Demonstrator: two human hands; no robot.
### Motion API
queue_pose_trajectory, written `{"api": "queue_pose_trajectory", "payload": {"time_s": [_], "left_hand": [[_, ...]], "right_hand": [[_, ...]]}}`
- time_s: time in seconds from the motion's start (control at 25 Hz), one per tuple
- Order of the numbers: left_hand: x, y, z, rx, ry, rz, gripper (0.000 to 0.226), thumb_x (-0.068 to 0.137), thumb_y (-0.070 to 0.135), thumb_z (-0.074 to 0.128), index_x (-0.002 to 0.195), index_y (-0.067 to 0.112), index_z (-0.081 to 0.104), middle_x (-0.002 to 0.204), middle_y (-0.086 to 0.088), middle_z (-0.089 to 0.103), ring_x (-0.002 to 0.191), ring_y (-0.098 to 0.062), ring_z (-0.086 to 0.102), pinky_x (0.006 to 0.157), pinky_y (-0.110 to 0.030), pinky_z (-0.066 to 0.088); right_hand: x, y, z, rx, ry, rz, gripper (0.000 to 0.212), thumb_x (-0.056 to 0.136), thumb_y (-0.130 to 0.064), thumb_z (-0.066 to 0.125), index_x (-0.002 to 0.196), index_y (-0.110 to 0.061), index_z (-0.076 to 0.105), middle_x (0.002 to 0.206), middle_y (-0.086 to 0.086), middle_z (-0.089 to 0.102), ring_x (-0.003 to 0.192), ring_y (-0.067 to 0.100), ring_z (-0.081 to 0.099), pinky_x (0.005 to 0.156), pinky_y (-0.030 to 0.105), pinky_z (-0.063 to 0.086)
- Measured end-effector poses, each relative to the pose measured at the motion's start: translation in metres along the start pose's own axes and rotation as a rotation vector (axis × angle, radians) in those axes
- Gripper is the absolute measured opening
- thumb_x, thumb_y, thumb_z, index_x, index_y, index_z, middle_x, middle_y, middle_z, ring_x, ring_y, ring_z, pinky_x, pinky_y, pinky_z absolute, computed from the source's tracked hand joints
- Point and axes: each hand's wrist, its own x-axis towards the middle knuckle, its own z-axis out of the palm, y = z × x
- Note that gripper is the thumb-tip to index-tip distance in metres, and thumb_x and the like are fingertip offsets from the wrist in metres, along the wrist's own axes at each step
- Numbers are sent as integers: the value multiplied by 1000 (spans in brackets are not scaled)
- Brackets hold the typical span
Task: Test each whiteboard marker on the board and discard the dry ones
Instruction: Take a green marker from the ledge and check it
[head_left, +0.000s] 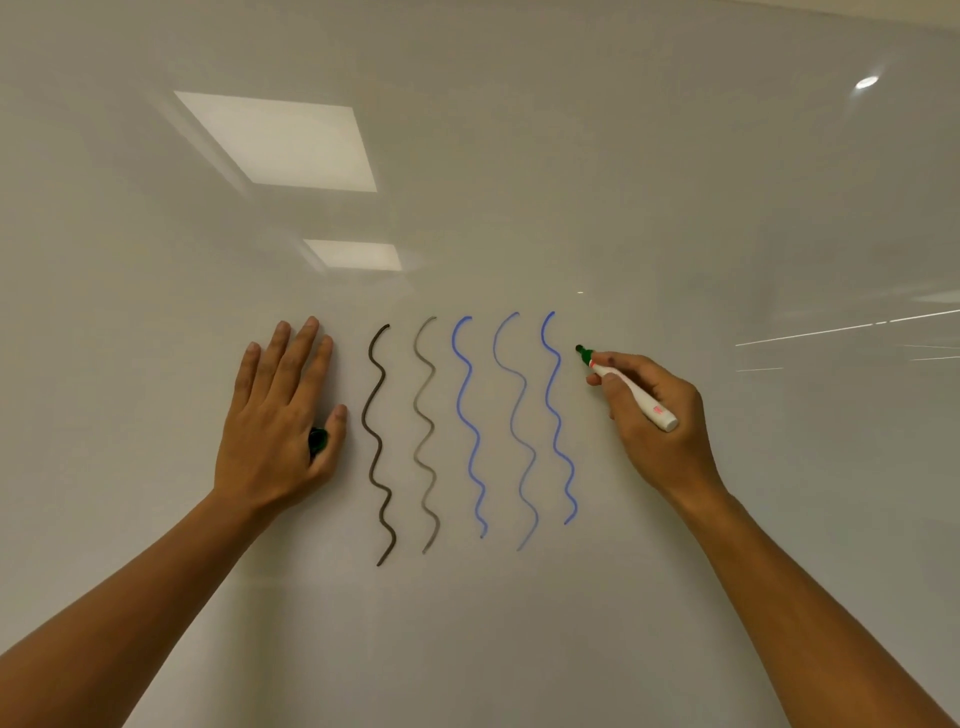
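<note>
My right hand (652, 423) grips a white marker (631, 391) with a green tip; the tip touches the whiteboard (519, 156) just right of the last blue line. Several wavy test lines run down the board: a dark black line (378, 441), a faded grey line (426, 436), a strong blue line (470, 426), a pale blue line (517, 431) and another blue line (558, 421). My left hand (280, 415) rests flat on the board left of the lines, fingers straight, with a dark green cap (317, 441) tucked between thumb and palm.
Ceiling lights reflect on the glossy board at upper left (280, 140) and upper right (866, 82). Bare board surface lies right of the marker and below the lines.
</note>
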Motion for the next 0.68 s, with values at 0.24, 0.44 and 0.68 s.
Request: {"api": "queue_pose_trajectory", "payload": {"time_s": [0.24,0.44,0.68], "left_hand": [[-1,1,0,0,3,-6,71,95,43,30,154,4,20,164,-13,14,152,-29,7,122,-55,12],[-2,1,1,-7,5,-8,71,95,42,30,154,4,20,164,-13,14,152,-29,8,121,-56,13],[-3,3,1,-10,9,-14,70,95,41,31,154,4,20,164,-13,14,152,-29,8,121,-55,12]], "right_hand": [[-23,22,-27,42,129,61,17,98,-7,61,109,-11,73,96,-1,77,90,7,71,75,16,52],[-56,28,-24,4,8,41,24,94,-2,63,104,-19,75,95,-6,77,92,9,73,77,19,56],[-91,44,-29,-10,92,116,28,92,6,62,100,-17,75,93,-8,77,83,15,72,68,13,52]]}}
